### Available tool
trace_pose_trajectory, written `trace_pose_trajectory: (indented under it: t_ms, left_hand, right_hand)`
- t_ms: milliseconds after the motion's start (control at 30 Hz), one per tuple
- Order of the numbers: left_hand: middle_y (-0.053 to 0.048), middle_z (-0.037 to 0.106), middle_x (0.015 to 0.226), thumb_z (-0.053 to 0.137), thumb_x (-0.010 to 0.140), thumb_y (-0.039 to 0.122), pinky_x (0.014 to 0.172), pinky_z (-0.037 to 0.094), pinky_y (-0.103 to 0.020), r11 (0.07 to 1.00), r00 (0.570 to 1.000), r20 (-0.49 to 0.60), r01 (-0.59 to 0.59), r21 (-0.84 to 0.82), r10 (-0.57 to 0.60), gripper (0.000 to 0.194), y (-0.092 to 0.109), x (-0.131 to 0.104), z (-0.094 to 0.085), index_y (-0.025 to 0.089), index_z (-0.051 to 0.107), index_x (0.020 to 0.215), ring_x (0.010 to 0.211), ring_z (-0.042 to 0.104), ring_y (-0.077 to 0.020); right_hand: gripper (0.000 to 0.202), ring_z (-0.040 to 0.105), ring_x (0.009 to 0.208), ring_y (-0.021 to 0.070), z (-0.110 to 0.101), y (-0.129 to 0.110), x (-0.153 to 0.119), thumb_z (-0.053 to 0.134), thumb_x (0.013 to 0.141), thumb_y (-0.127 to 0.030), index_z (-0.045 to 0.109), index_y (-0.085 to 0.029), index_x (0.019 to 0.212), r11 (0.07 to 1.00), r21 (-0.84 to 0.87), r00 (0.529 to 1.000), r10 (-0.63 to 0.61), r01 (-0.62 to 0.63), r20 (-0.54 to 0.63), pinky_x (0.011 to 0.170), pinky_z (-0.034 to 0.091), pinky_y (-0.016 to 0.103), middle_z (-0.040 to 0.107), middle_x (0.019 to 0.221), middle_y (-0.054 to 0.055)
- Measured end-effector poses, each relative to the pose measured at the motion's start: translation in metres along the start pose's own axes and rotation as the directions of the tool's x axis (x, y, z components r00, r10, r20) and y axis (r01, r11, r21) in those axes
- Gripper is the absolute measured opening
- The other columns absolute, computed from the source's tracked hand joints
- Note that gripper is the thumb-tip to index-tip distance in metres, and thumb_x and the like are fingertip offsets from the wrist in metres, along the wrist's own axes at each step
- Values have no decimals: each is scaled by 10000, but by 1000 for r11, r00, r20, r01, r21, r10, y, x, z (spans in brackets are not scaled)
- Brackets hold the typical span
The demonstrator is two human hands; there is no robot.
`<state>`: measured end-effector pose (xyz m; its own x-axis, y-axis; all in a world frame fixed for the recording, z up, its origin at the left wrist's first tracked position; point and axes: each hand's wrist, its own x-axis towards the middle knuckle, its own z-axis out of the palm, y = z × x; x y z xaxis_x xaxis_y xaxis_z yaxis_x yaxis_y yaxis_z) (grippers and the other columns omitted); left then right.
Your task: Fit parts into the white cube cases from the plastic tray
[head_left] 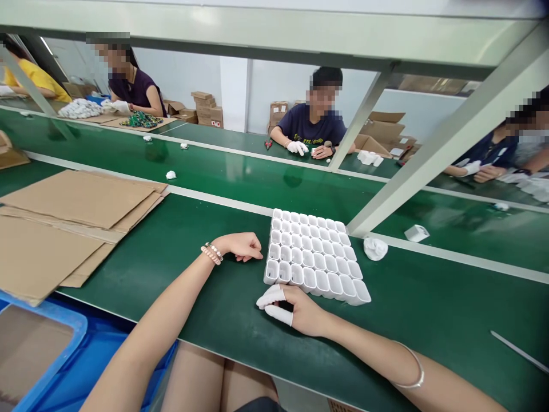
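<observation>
A block of small white open-topped plastic cases (pixel 319 261) stands in close rows on the green workbench. Just left of this block is my left hand (pixel 242 246), its fingers curled in; whatever they may hold is hidden. My right hand (pixel 295 309) rests at the near side of the front row, with white finger covers on thumb and fingers. A gap shows between thumb and fingers, and I see nothing held there. Dark slots or marks show inside a few cases at the front left.
Flat cardboard sheets (pixel 81 200) lie on the left, above a blue crate (pixel 79 326). A crumpled white bundle (pixel 376 248) and a white box (pixel 416 233) are right of the cases. A slanted frame post (pixel 446 126) rises behind. Co-workers sit across the green conveyor belt (pixel 231 171).
</observation>
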<state>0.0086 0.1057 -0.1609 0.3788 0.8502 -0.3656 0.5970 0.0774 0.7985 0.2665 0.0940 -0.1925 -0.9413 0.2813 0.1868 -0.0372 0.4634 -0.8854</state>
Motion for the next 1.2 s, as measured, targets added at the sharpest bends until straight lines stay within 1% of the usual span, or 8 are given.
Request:
trace_pose_trajectory:
  t_ms: [300, 400, 533, 700, 800, 900, 1100, 1200]
  left_hand:
    - [-3, 521, 461, 632, 799, 368, 451, 343, -231, 1000, 1000, -2, -6, 10, 6, 408, 1, -1, 0, 173, 452, 490, 389, 439, -90]
    - [-18, 527, 457, 649, 797, 452, 473, 371, -239, 1000, 1000, 22, -2, -1, 2, 452, 2, -2, -2, 163, 501, 482, 403, 460, -100]
    - [-53, 554, 476, 640, 797, 625, 519, 395, -256, 997, 990, 135, -35, -69, 44, 572, 5, -7, -6, 151, 569, 485, 456, 484, -117]
    - [-22, 464, 425, 652, 786, 672, 532, 349, -273, 1000, 993, 114, -15, 27, 12, 650, 12, -9, -2, 166, 468, 423, 429, 379, -93]
    - [-11, 445, 422, 704, 749, 646, 497, 297, -280, 997, 995, 84, 39, 71, -45, 629, 16, -8, 1, 171, 448, 426, 420, 360, -94]
    - [-8, 453, 425, 711, 757, 570, 495, 290, -275, 998, 993, 119, 20, 54, -26, 578, 17, -8, 0, 168, 463, 425, 425, 356, -90]
    - [-22, 568, 517, 680, 697, 334, 499, 308, -243, 1000, 982, 187, 3, -15, 0, 263, 15, -11, -5, 152, 613, 519, 505, 463, -111]
    - [-18, 555, 507, 634, 688, 288, 497, 296, -244, 1000, 982, 189, 4, -30, 2, 221, 14, -11, -5, 152, 610, 516, 502, 450, -107]
  right_hand:
    - [273, 656, 811, 176, -1, -2, 0, 663, 909, -470, 800, -246, 985, 1000, 0, 1000, 24, -24, 12, 796, 565, 342, 751, 992, 81]
    - [270, 648, 805, 174, -1, -1, 0, 665, 907, -472, 802, -249, 975, 1000, 10, 1000, 24, -24, 8, 822, 568, 353, 747, 977, 81]
    - [268, 647, 804, 175, -1, -2, 0, 668, 906, -472, 802, -250, 972, 1000, 9, 1000, 18, -18, 5, 828, 569, 358, 744, 947, 77]
    - [241, 652, 806, 174, -1, -2, 1, 677, 905, -447, 802, -249, 964, 1000, 11, 1000, 15, -15, 7, 822, 569, 351, 745, 950, 76]
    - [244, 660, 822, 175, -1, -2, 0, 671, 909, -446, 800, -250, 975, 1000, 7, 1000, 20, -21, 10, 829, 568, 350, 747, 972, 76]
    - [259, 669, 845, 178, -2, -2, 0, 660, 916, -455, 796, -249, 994, 1000, -10, 1000, 20, -20, 12, 817, 566, 341, 751, 1001, 76]
    - [256, 687, 895, 191, -2, -1, 0, 632, 937, -413, 782, -241, 1053, 999, -36, 1000, 7, -6, 21, 819, 562, 337, 760, 1011, 81]
    - [236, 686, 898, 189, -2, 0, 0, 621, 943, -370, 781, -243, 1061, 999, -39, 1000, 5, -5, 17, 815, 559, 332, 757, 1029, 80]
